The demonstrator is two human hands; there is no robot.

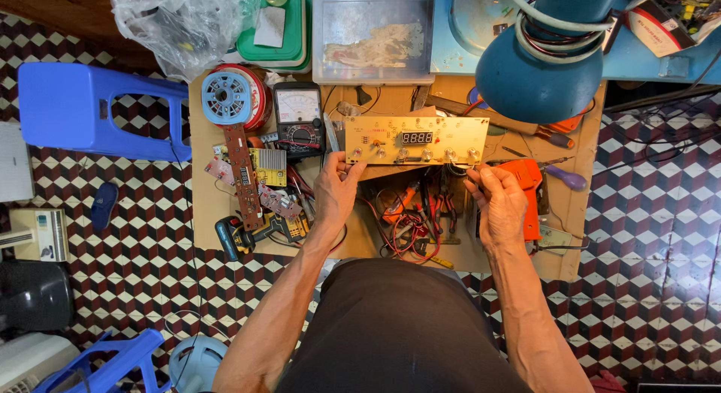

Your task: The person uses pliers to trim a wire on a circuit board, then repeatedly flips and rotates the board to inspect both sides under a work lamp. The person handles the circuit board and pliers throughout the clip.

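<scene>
A long yellow circuit board (415,140) with a small dark digit display and a row of metal knobs along its lower edge is held over a small wooden worktable (206,205). My left hand (336,190) grips the board's lower left corner. My right hand (497,201) pinches the lower right edge near the last knob. Under the board lies a tangle of red and black wires and tools (409,220).
An analog multimeter (298,117), a blue wire spool (226,97), several small circuit boards (255,179), an orange soldering gun (527,184), a purple-handled screwdriver (566,178), a clear plastic box (373,34), a blue lamp shade (539,72), a blue stool (94,111) on tiled floor.
</scene>
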